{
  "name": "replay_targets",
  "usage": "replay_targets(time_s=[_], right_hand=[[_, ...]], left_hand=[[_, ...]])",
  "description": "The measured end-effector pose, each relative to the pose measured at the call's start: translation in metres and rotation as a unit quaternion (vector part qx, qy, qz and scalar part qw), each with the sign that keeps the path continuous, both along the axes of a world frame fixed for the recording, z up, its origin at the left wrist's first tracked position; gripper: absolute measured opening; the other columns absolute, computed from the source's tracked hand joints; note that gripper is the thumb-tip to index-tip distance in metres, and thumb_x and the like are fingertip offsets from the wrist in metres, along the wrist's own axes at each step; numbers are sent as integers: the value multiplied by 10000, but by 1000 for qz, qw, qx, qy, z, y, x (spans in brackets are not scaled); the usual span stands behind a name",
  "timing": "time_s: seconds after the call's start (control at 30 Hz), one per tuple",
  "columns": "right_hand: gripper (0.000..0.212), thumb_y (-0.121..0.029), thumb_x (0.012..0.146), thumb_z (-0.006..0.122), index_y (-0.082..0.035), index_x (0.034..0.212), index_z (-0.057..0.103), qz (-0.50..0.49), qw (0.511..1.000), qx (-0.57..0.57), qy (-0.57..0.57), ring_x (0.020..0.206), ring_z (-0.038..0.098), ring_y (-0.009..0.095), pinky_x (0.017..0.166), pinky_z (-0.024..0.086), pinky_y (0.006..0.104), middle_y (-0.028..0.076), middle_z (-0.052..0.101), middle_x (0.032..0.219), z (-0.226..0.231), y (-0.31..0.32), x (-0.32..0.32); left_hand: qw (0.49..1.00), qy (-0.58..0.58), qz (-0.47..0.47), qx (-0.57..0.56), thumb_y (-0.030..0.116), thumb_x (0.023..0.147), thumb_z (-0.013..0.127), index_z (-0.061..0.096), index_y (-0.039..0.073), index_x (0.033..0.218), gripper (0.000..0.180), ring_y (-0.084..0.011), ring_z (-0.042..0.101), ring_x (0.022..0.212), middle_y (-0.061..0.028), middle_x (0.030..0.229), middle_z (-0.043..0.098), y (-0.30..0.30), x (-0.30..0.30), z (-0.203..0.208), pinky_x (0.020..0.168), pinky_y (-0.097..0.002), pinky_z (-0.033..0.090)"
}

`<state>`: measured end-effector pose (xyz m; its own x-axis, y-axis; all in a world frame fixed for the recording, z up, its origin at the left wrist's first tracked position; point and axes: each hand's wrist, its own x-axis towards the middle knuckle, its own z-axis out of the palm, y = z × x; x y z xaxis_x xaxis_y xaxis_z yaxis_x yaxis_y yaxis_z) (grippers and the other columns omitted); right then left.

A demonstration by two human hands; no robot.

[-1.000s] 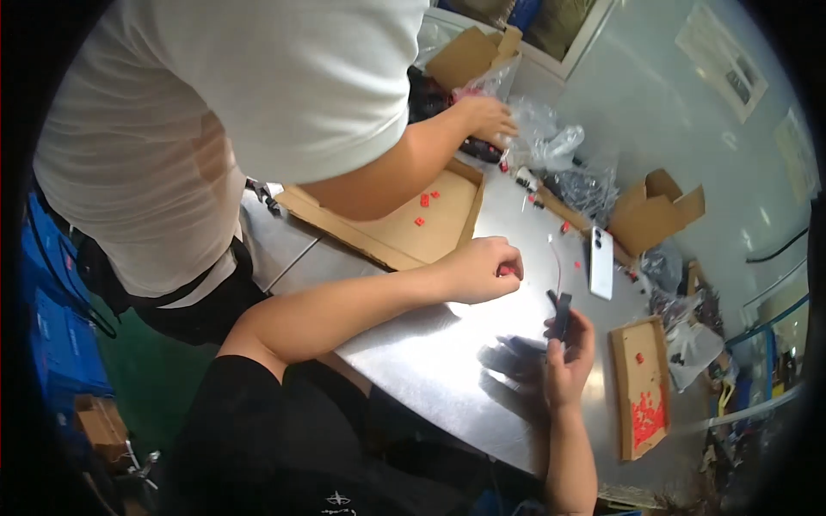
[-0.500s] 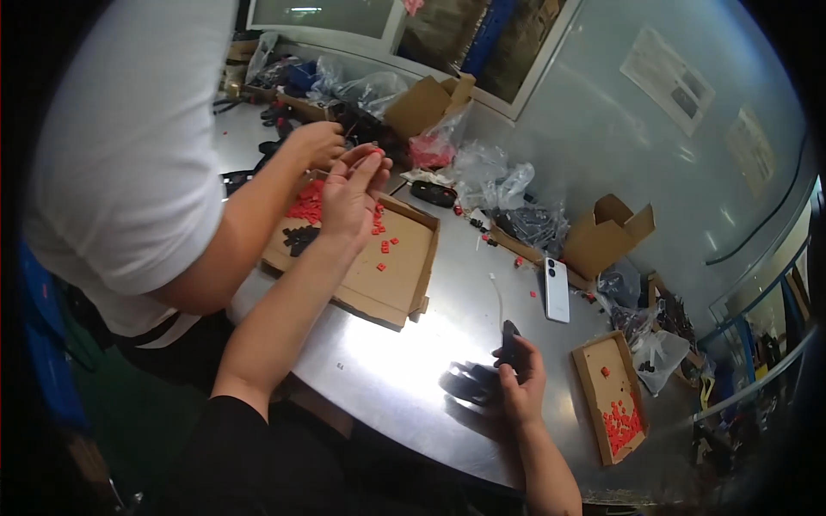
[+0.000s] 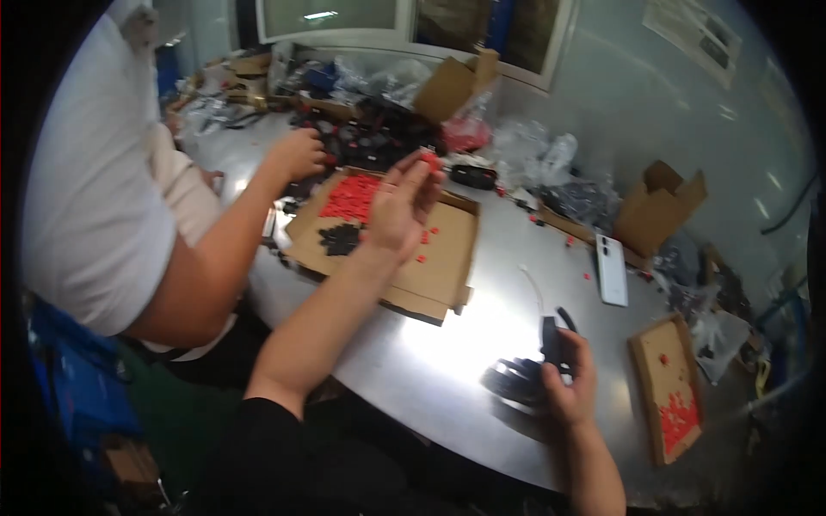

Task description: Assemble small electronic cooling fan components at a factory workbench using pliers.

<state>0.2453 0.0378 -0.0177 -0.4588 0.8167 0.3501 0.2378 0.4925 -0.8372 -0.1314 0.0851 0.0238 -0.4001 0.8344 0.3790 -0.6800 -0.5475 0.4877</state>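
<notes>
My left hand (image 3: 401, 211) is raised over the shallow cardboard tray (image 3: 454, 249), pinching a small red plastic piece (image 3: 431, 161) between its fingertips. In the tray lie a heap of red pieces (image 3: 348, 199), a smaller heap of black pieces (image 3: 342, 239) and a few loose red ones. My right hand (image 3: 576, 387) grips a black plastic part (image 3: 551, 339) above the metal table; its exact kind is unclear. A thin pale cable (image 3: 533, 282) appears just beyond that part. Close to the right hand, several dark glossy parts (image 3: 516, 378) lie on the table, blurred by glare.
A co-worker's hand (image 3: 297, 155) reaches toward a pile of black parts (image 3: 370, 133) at the back. A white phone (image 3: 612, 271) lies right of centre. At the right stands a narrow cardboard tray (image 3: 645, 361) with red pieces. Plastic bags and an open cardboard box (image 3: 662, 206) line the wall.
The whole view has shifted, so the table and trays appear farther right. The co-worker's hand now shows apart from my left hand. The black part in my right hand has turned.
</notes>
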Motion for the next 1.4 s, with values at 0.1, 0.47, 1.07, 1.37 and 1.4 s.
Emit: replay_targets(time_s=[0.1,0.47,1.07,1.37,1.4], right_hand=[[554,-199,846,699,-18,1346,540,-4,1000,3,1,941,659,168,815,536,297,85,674,1083,6,-5,1],[565,-225,818,721,2,1311,562,-3,1000,3,17,907,663,165,811,525,294,83,692,1017,10,-5,-4],[576,-251,824,776,11,1292,569,34,999,-7,13,950,711,234,885,539,339,148,725,1045,10,-7,-4],[569,-239,817,779,5,1289,574,24,1000,-8,3,961,717,247,877,543,343,156,731,1035,11,-6,-3],[569,-232,814,781,5,1289,574,26,1000,-9,3,964,717,249,879,544,345,157,730,1042,11,-7,-3]], left_hand=[[1000,-18,-4,-17,86,1020,634,688,112,1234,222,-136,715,996,-69,1159,733,-3,12,7,878,-255,609],[996,-67,-51,-3,66,1017,628,680,71,1192,182,-141,705,1024,-61,1123,718,6,-12,-10,905,-246,613],[991,-57,-113,-29,96,1035,613,659,80,1218,190,-83,649,879,-78,1188,690,6,-13,-11,762,-216,555],[991,-39,-115,-51,159,1030,641,670,103,1191,173,-81,650,853,-70,1154,703,5,-6,-14,749,-225,563],[991,-40,-119,-52,159,1030,641,670,103,1191,173,-81,650,853,-70,1154,703,5,-5,-13,749,-225,563]])
